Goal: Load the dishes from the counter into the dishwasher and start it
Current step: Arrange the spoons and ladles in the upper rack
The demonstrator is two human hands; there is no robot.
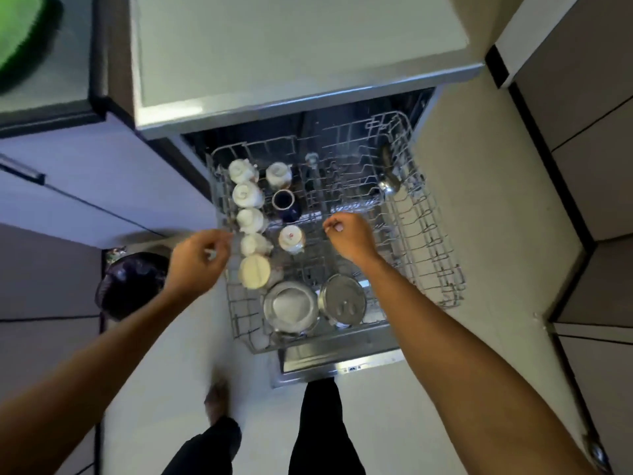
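I am looking straight down on the dishwasher's pulled-out rack (428, 234), which sticks out from under the pale table (291, 46). Below it, the edge of the open door (342, 366) shows.

My left grip (198, 262) sits at the rack's left rim, just beside the row of white cups (251, 220). Its fingers are curled, but the blur keeps me from telling whether they pinch a wire or anything else. My right grip (352, 238) hangs over the middle of the rack, fingertips (337, 228) drawn together. I cannot tell whether it holds something there either.

The white cups stand upside down in a line along the left side, with a cream-coloured one (255, 270) nearest me. Beside them are a dark blue cup (284, 202) and a small patterned cup (292, 238). Two steel vessels (290, 305) sit at the front of the rack, side by side. A steel ladle (388, 185) lies toward the far right.

A dark round container (133, 286) stands on the floor to the left of the rack. Something green (24, 39) blurs the top left corner.
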